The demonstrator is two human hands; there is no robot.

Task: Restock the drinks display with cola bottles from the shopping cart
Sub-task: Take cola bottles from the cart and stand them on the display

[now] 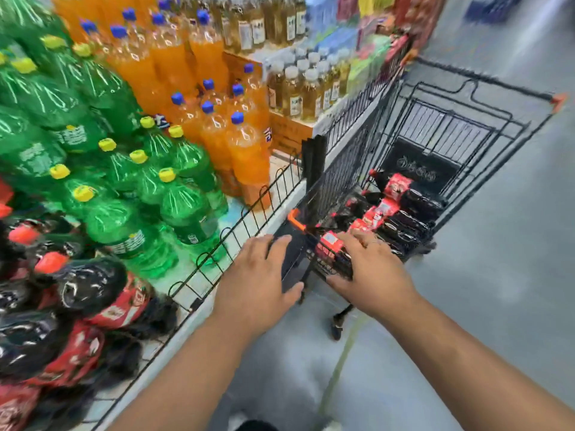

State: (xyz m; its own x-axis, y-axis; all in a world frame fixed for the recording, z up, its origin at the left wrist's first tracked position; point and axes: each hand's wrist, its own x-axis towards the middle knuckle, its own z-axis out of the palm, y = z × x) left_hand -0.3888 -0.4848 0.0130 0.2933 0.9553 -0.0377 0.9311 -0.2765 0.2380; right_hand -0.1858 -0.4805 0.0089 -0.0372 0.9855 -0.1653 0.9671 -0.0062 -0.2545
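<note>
Cola bottles: several dark bottles with red labels and red caps lie on their sides in the bottom of the shopping cart [342, 181], heaped toward its near end [401, 213].
Cola on the display: more of the same bottles lie stacked on the drinks display [249, 219] at lower left [84, 284], behind its low black wire fence; they are blurred.
Shopping cart: black wire, orange corner bumpers, standing on the grey floor [497, 275] just beside the display's edge, its near end toward the person.
Left hand: [258, 275] spread flat, fingers straight and apart, at the dark panel [291, 259] on the cart's near corner; fingers over the panel's top, thumb lower at its side. It holds nothing, and whether it touches the panel is unclear.
Right hand: [370, 269] also spread, reaching over the cart's near rim; its straight fingers lie above the nearest red-labelled bottle, its thumb outside the wire wall below. It grasps nothing; contact with the bottle cannot be told.
Green bottles: [174, 206] yellow-capped, stacked on the display beside the cola.
Orange bottles: [245, 150] blue-capped, upright, further along.
Pale amber bottles: [308, 91] white-capped, beyond the orange ones, beside the cart's far end.
Floor line: a faint yellowish stripe [342, 362] runs under the cart.
</note>
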